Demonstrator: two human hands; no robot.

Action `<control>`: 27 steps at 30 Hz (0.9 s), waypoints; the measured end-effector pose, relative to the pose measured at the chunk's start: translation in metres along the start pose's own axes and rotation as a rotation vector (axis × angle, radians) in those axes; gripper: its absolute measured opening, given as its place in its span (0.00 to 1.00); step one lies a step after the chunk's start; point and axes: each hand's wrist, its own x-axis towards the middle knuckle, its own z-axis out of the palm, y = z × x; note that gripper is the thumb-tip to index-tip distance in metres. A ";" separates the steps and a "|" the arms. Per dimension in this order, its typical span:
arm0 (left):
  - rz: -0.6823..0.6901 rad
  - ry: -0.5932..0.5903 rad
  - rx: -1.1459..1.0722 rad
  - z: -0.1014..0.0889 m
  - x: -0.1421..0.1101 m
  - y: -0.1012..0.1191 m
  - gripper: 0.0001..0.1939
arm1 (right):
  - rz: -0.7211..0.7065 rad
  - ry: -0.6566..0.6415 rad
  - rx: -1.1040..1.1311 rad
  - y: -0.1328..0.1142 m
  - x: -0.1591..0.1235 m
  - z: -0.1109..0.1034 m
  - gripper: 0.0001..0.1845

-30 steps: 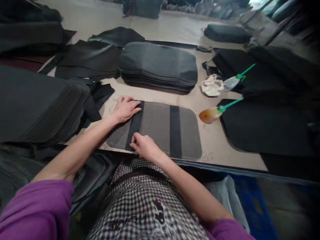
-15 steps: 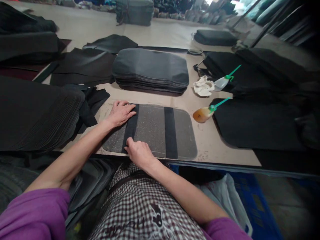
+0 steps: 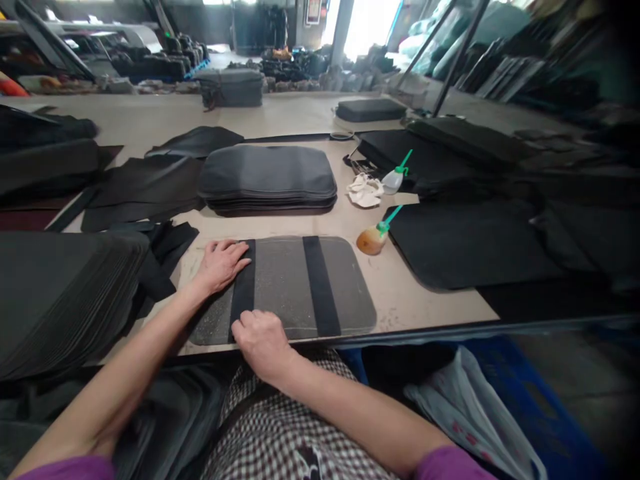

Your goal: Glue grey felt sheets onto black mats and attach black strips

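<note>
A grey speckled panel with rounded corners (image 3: 283, 287) lies flat near the table's front edge. Across it run two black fabric strips, a left strip (image 3: 245, 283) and a right strip (image 3: 320, 287). My left hand (image 3: 223, 267) rests at the far end of the left strip, fingers stretched out and lying on it. At that strip's near end, by the table edge, my right hand (image 3: 263, 341) is closed, its fingertips bent against the strip. The strip's near end is partly hidden by the fingers.
Behind the panel sits a stack of dark rounded panels (image 3: 267, 177). To the right stand a bottle of amber liquid (image 3: 371, 241), a whitish bottle (image 3: 393, 180) and a crumpled white cloth (image 3: 365, 191). Dark sheets (image 3: 465, 243) lie farther right; a fanned stack (image 3: 65, 293) is at left.
The head view has tilted up, so the table sits lower and more of the room shows behind. Both hands remain at the two ends of the left strip.
</note>
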 end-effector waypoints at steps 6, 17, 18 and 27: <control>0.038 0.001 0.041 0.007 -0.006 0.003 0.32 | -0.211 0.304 -0.103 0.002 -0.019 0.027 0.10; 0.044 -0.004 0.051 0.038 -0.007 -0.021 0.33 | -0.319 0.286 0.108 0.070 -0.094 -0.017 0.24; 0.035 -0.012 0.025 0.037 -0.005 -0.023 0.32 | -0.193 0.305 0.128 0.088 -0.108 -0.028 0.21; -0.083 0.128 -0.005 0.012 0.018 -0.008 0.33 | 0.871 0.461 -0.201 0.272 -0.201 -0.075 0.28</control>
